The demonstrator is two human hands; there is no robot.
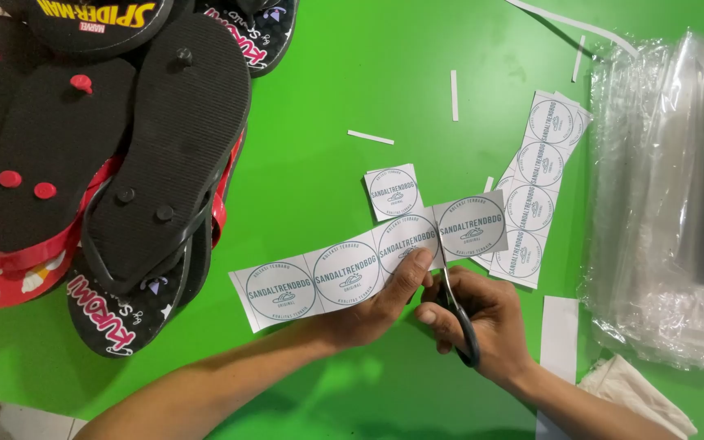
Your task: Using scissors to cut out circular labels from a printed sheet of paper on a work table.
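The left hand (376, 305) has its grip pinching a paper strip of round labels (344, 273), thumb pressed on top near the strip's right part, holding it just above the green tabletop (327, 98). Just right of that grip, the right hand (482, 322) has its grip closed through the handles of black scissors (456, 305), whose blades point away from the person and meet the strip between two labels. A single cut label (393, 192) lies just beyond the strip. Farther right of the right grip lie a second label strip (541, 175) and a stack of clear plastic bags (666, 187). Well left of the left grip sits a pile of black and red flip-flops (107, 155).
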